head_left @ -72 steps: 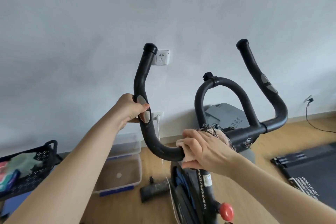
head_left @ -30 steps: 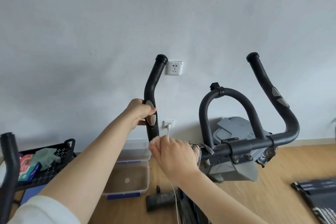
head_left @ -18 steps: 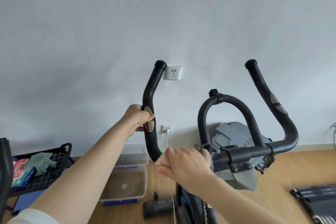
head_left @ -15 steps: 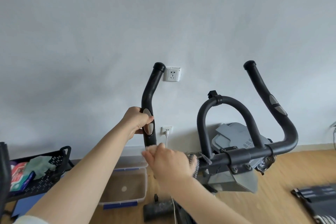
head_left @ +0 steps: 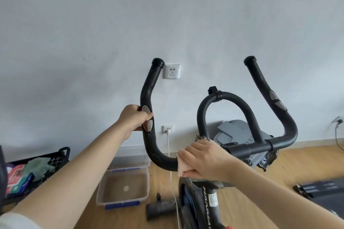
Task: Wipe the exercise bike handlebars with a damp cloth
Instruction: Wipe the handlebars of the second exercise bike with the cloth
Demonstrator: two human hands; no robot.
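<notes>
The black handlebars (head_left: 247, 148) of the exercise bike fill the middle of the head view, with a left horn (head_left: 149, 91), a right horn (head_left: 260, 82) and a central loop (head_left: 226, 96). My left hand (head_left: 133, 120) grips the left horn at its silver pulse sensors. My right hand (head_left: 202, 161) holds a pale pink cloth (head_left: 183, 166) wrapped round the lower bend of the left bar, beside the centre clamp. A frayed corner of the cloth pokes out behind my knuckles. The bar under the cloth is hidden.
A white wall with two sockets (head_left: 172, 71) stands close behind the bike. On the wooden floor lie a clear plastic tub (head_left: 123, 188) with water, a black basket (head_left: 33, 169) of supplies at the left, a white cable (head_left: 172, 182) and a dark mat (head_left: 323, 189) at the right.
My right hand slid the cloth back and forth along the lower bend of the left bar, now sitting nearer the centre clamp than half a second ago. My left hand kept its grip.
</notes>
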